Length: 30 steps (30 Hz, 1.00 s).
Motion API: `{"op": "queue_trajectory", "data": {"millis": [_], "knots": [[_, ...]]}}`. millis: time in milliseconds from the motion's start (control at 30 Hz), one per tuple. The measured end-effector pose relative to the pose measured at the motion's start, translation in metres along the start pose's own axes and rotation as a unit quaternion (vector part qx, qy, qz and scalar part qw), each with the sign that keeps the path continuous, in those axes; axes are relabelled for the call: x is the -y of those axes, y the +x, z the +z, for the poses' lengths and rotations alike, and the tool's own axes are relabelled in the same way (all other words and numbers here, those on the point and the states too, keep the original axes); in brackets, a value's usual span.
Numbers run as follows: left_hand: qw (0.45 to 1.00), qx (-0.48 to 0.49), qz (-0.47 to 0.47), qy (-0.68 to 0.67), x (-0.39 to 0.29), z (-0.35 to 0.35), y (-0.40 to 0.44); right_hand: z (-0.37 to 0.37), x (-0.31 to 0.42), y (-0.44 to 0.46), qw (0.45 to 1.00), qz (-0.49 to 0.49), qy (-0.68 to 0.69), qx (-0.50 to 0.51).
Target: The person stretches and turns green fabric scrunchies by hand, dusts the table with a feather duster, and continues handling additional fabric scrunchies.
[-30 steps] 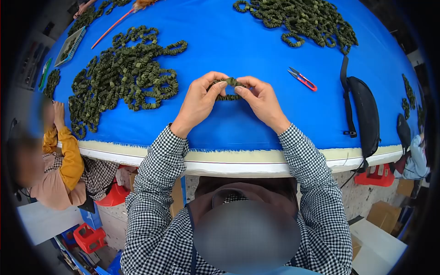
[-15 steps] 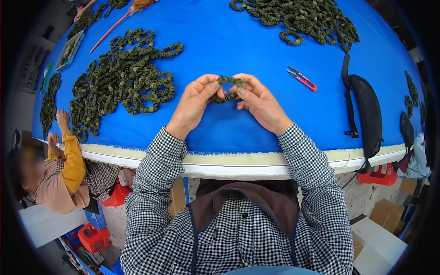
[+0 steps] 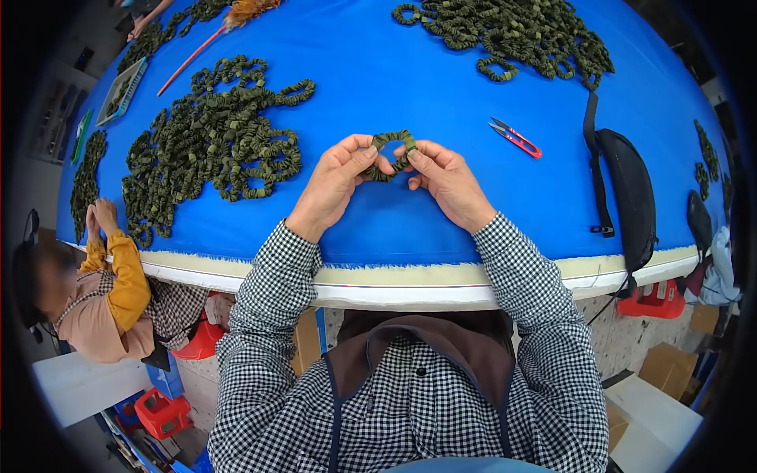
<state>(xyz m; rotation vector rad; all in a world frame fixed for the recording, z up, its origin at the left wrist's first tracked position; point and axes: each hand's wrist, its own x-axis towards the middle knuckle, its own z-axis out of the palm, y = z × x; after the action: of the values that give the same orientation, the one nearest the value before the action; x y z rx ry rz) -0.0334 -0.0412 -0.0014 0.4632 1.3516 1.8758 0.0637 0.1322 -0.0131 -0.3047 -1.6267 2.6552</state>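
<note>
A dark green gathered scrunchie point(image 3: 392, 135) is held up as a ring between my two hands, over the blue table cover. My left hand point(image 3: 337, 177) pinches its left side between thumb and fingers. On its right side, my right hand point(image 3: 451, 177) has the same kind of pinch. To the left lies a big heap of matching scrunchies point(image 3: 209, 134). Another pile of scrunchies point(image 3: 520, 31) is at the far right. Red-handled thread snips point(image 3: 516, 139) rest on the cover, right of my right hand.
A black waist bag point(image 3: 628, 189) lies at the right by the table edge point(image 3: 410, 296). At the left a co-worker in yellow sleeves point(image 3: 126, 276) has hands near a narrow row of scrunchies point(image 3: 88, 177). A basket point(image 3: 122, 91) and a red-handled duster point(image 3: 193, 59) lie at the far left.
The scrunchie's ring looks rounder and more upright in my fingers. My hands stay in nearly the same place. The co-worker's two hands have come together.
</note>
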Motion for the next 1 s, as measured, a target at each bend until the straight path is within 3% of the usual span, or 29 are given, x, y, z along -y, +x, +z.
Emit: {"op": "queue_trajectory", "data": {"millis": [400, 733, 900, 1000], "knots": [[0.997, -0.031, -0.023, 0.074, -0.013, -0.008, -0.002, -0.010, -0.005, 0.002, 0.998, 0.016, 0.002, 0.066], [0.994, 0.002, -0.097, -0.051, -0.023, 0.010, -0.009, 0.008, -0.001, -0.008, 0.960, -0.032, -0.273, 0.054], [0.989, 0.071, -0.124, -0.048, -0.018, 0.000, -0.007, 0.013, -0.001, -0.008, 0.978, 0.018, -0.178, 0.110], [0.980, 0.103, -0.104, -0.133, -0.014, -0.005, -0.004, 0.015, -0.001, -0.007, 0.991, 0.048, 0.079, 0.094]]}}
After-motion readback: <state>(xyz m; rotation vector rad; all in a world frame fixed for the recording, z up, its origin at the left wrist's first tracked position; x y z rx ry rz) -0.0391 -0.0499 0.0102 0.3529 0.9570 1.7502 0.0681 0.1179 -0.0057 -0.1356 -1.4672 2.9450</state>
